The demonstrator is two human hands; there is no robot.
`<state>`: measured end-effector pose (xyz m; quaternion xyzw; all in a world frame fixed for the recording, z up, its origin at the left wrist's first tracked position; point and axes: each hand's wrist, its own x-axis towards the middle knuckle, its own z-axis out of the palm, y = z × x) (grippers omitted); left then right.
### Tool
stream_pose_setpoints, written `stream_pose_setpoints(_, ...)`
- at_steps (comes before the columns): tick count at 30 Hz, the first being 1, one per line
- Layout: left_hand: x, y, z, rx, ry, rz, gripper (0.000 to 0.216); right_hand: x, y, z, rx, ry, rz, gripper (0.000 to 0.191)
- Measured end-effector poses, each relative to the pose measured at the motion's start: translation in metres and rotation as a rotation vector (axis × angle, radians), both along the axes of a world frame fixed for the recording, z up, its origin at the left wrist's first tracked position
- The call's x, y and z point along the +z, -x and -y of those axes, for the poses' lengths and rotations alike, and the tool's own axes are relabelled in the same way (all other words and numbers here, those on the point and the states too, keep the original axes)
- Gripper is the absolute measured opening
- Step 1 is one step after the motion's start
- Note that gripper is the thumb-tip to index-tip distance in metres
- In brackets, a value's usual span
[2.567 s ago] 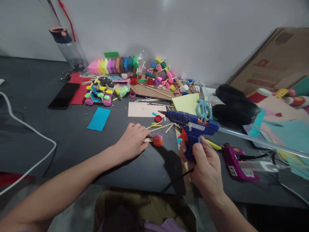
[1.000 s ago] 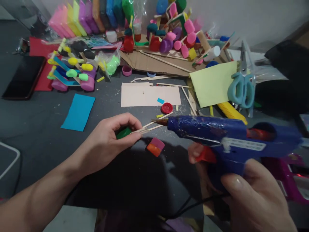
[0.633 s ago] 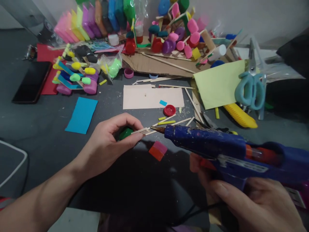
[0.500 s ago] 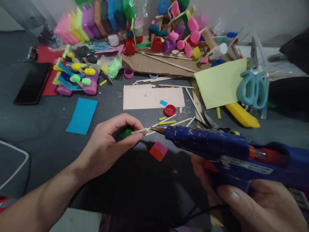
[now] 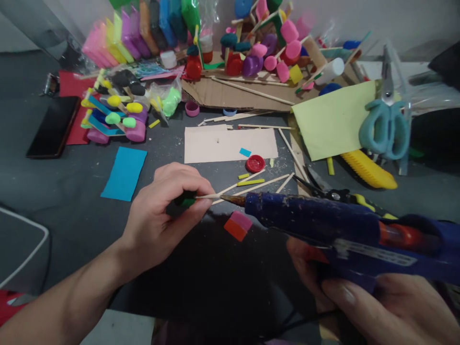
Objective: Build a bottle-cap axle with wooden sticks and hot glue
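Observation:
My left hand [image 5: 161, 215] pinches a thin wooden stick piece [image 5: 208, 196] that carries a green cap [image 5: 187, 199] at the end inside my fingers. My right hand [image 5: 362, 299] grips the handle of a blue glue gun [image 5: 341, 230]. The gun's brown nozzle touches the free tip of the stick. A pink and orange foam block [image 5: 237, 225] lies on the dark mat [image 5: 215, 273] just below the nozzle.
A beige card [image 5: 223, 146] and a red cap [image 5: 255, 164] lie beyond my hands. A blue paper strip [image 5: 124, 173] and a phone [image 5: 53, 127] are at the left. Teal scissors [image 5: 386, 127], yellow-green paper [image 5: 334, 120] and a yellow tool [image 5: 368, 168] are at the right. Coloured foam crafts crowd the back.
My view has closed in on the mat. My left hand let go of the foam block and took up the stick with the green cap. The glue gun's nozzle came to its tip.

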<state>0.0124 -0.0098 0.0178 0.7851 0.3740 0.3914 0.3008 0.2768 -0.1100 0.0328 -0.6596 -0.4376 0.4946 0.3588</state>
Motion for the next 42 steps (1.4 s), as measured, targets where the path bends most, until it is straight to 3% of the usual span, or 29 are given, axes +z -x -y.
stream_pose_setpoints(20,0.002,0.0,0.001,0.021,0.002,0.012,0.016,-0.002,0.0,-0.005,0.004,-0.029,0.042,0.018)
stream_pose_setpoints(27,0.004,0.0,0.003,0.048,0.058,0.021,0.018,0.002,0.004,-0.014,0.027,-0.144,0.159,0.02)
stream_pose_setpoints(35,0.002,0.0,0.004,0.053,0.05,0.052,0.016,0.002,0.005,-0.011,0.003,-0.097,0.171,0.029)
stream_pose_setpoints(42,0.001,0.001,0.003,0.065,0.046,0.069,0.016,0.004,0.005,-0.011,-0.007,-0.094,0.169,0.024)
